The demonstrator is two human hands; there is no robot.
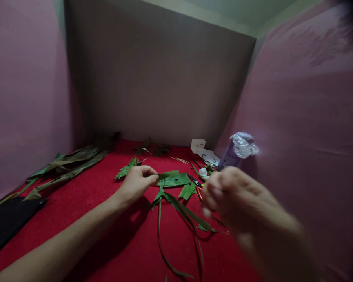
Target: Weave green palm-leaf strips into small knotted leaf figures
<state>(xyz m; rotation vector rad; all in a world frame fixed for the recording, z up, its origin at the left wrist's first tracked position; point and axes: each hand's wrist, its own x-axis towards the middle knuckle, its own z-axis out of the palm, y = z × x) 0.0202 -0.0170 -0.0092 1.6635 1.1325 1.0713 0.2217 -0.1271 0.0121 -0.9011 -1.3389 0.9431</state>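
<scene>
Leaf strip [178, 179] pinched in your left hand [137, 181], likely for steadiness.
Your right hand [233, 194] curls, blurred; I cannot tell its contents.

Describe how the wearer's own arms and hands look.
The left hand is ungloved, with no ring or watch visible, and the left forearm shows no sleeve. The right hand also appears ungloved, but blur hides finer details.
</scene>
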